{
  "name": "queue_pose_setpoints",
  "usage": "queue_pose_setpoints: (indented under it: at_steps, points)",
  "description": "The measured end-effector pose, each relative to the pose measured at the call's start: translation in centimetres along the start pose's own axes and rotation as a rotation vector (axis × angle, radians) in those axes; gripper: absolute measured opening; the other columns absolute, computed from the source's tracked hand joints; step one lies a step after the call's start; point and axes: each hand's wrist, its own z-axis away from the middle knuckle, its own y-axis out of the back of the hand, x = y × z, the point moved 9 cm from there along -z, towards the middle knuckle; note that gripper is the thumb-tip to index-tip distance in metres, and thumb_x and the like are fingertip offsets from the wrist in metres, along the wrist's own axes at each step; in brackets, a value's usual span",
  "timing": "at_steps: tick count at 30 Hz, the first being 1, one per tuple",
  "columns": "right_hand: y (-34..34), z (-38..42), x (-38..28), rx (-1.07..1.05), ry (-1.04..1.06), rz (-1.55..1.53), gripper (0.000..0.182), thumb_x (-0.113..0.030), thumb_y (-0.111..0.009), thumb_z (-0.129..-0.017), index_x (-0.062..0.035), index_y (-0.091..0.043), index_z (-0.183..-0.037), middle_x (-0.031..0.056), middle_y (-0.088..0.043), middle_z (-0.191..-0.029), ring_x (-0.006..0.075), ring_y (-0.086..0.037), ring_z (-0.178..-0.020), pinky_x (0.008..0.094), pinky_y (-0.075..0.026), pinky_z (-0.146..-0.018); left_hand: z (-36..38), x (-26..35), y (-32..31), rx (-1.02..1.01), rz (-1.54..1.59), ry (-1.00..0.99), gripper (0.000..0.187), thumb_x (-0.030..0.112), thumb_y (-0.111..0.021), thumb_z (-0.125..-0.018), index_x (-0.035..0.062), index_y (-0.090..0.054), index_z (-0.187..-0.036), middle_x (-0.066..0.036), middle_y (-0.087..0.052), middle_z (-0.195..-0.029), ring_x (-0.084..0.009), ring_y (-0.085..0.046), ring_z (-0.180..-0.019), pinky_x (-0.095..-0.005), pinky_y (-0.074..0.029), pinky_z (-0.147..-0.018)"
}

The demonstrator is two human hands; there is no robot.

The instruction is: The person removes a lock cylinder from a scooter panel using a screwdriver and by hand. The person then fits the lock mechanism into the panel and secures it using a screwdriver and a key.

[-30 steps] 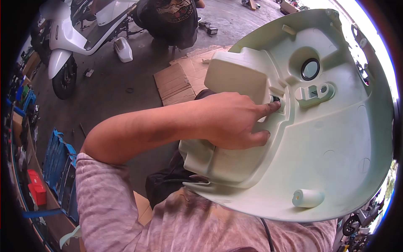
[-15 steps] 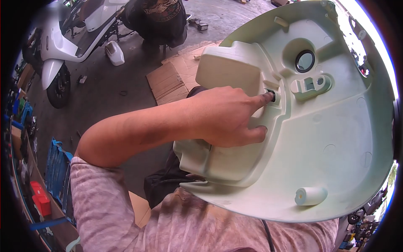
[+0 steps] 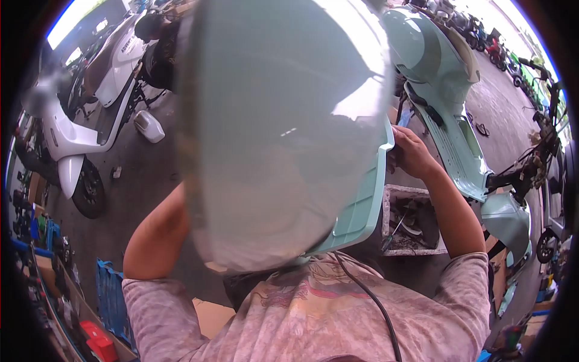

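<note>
A large mint-green scooter body panel point(image 3: 289, 139) is held up before my chest, its glossy outer face towards me and blurred along the left side. My right hand point(image 3: 413, 154) is closed round its right edge, fingertips partly hidden behind it. My left forearm point(image 3: 160, 235) runs up behind the panel's left side, so the left hand and its fingers are hidden. Along the lower right, a ribbed lip point(image 3: 362, 205) of the same panel shows.
A white scooter point(image 3: 75, 136) stands at the left, with a white cover point(image 3: 149, 127) on the floor beside it. A mint-green scooter point(image 3: 446, 114) stands at the right. Below my right hand is a dirty box point(image 3: 416, 244) holding tools. A blue crate point(image 3: 114, 295) lies at lower left.
The panel has turned from its hollow inner side to its glossy outer face and moved left. My left hand has left the slot it was touching; my right hand has come into view.
</note>
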Motion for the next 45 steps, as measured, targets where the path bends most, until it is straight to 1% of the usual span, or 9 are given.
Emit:
queue_pose_setpoints:
  at_steps: [7, 10, 12, 21, 25, 28, 40, 43, 45]
  points:
    - [-1.8, 0.9, -2.0, 0.006, 0.199, 0.242, 0.027, -0.025, -0.056, -0.098, -0.0046, -0.054, -0.115, -0.0007, -0.049, -0.070, 0.0080, -0.049, -0.057, 0.0241, -0.045, -0.052, 0.1, 0.0, 0.4, -0.011, 0.085, 0.078, 0.057, 0.042, -0.047, -0.094, -0.0052, -0.047, -0.126, -0.028, -0.061, -0.088, -0.0431, -0.060, -0.088, -0.0474, -0.046, -0.081]
    - [-2.1, 0.7, -3.6, 0.108, 0.227, 0.566, 0.021, -0.016, -0.055, -0.096, -0.0041, -0.055, -0.113, 0.0016, -0.052, -0.074, 0.0098, -0.049, -0.063, 0.0250, -0.044, -0.059, -0.3, 0.2, 0.3, -0.015, 0.106, 0.093, 0.058, 0.043, -0.045, -0.095, -0.0060, -0.048, -0.125, -0.029, -0.061, -0.091, -0.0432, -0.060, -0.090, -0.0472, -0.046, -0.082]
    - [-4.4, 0.6, -6.0, 0.047, 0.419, 0.855, 0.018, -0.008, -0.053, -0.094, -0.0017, -0.057, -0.111, 0.0065, -0.056, -0.077, 0.0138, -0.051, -0.068, 0.0279, -0.045, -0.066, -0.5, 0.4, 0.1, -0.019, 0.126, 0.098, 0.058, 0.044, -0.044, -0.096, -0.0066, -0.048, -0.124, -0.029, -0.061, -0.093, -0.0433, -0.060, -0.091, -0.0470, -0.046, -0.083]
    - [-9.4, -1.5, -9.4, -0.030, 0.587, 1.006, 0.017, -0.007, -0.057, -0.090, 0.0000, -0.061, -0.105, 0.0130, -0.060, -0.083, 0.0248, -0.059, -0.074, 0.0344, -0.048, -0.071, -1.9, 2.0, 0.2, -0.043, 0.154, 0.061, 0.061, 0.047, -0.040, -0.099, -0.0091, -0.051, -0.120, -0.031, -0.062, -0.101, -0.0436, -0.060, -0.097, -0.0463, -0.046, -0.088]
    - [-10.2, -1.7, -9.9, -0.053, 0.578, 1.055, 0.018, -0.008, -0.056, -0.090, 0.0001, -0.061, -0.105, 0.0146, -0.061, -0.084, 0.0278, -0.059, -0.076, 0.0360, -0.048, -0.072, -2.8, 0.6, -1.0, -0.164, 0.068, 0.198, 0.060, 0.049, -0.037, -0.100, -0.0077, -0.057, -0.099, -0.030, -0.062, -0.090, -0.0457, -0.060, -0.089, -0.0493, -0.047, -0.082]
    - [-10.4, -1.9, -10.2, -0.065, 0.567, 1.065, 0.018, -0.008, -0.056, -0.090, 0.0001, -0.061, -0.106, 0.0158, -0.061, -0.085, 0.0300, -0.060, -0.077, 0.0373, -0.048, -0.073, -3.0, 0.4, -1.1, -0.122, 0.061, 0.157, 0.058, 0.050, -0.038, -0.100, -0.0051, -0.054, -0.107, -0.026, -0.063, -0.086, -0.0430, -0.061, -0.085, -0.0466, -0.047, -0.076]
    - [-11.0, -0.9, -10.4, -0.070, 0.584, 1.130, 0.020, -0.010, -0.056, -0.091, 0.0004, -0.060, -0.106, 0.0205, -0.063, -0.088, 0.0387, -0.061, -0.083, 0.0422, -0.048, -0.075, -0.6, 1.6, -0.1, -0.095, 0.149, 0.096, 0.048, 0.039, -0.038, -0.101, -0.0060, -0.054, -0.098, -0.028, -0.062, -0.090, -0.0445, -0.059, -0.091, -0.0474, -0.046, -0.082]
    - [-11.2, -0.7, -10.4, -0.075, 0.588, 1.122, 0.019, -0.010, -0.055, -0.092, 0.0004, -0.060, -0.106, 0.0202, -0.063, -0.088, 0.0385, -0.062, -0.084, 0.0427, -0.049, -0.075, 0.8, 4.0, 2.0, 0.280, 0.125, -0.231, 0.042, 0.034, -0.040, -0.101, -0.0049, -0.054, -0.098, -0.027, -0.062, -0.091, -0.0442, -0.059, -0.092, -0.0474, -0.045, -0.081]
    - [-11.7, -0.9, -10.5, -0.095, 0.568, 1.130, 0.019, -0.010, -0.056, -0.091, 0.0004, -0.060, -0.106, 0.0204, -0.064, -0.090, 0.0385, -0.062, -0.085, 0.0426, -0.049, -0.076, -1.0, 1.2, 0.2, 0.087, 0.176, -0.080, 0.039, 0.032, -0.041, -0.100, -0.0047, -0.054, -0.097, -0.027, -0.061, -0.090, -0.0447, -0.058, -0.090, -0.0484, -0.044, -0.080]
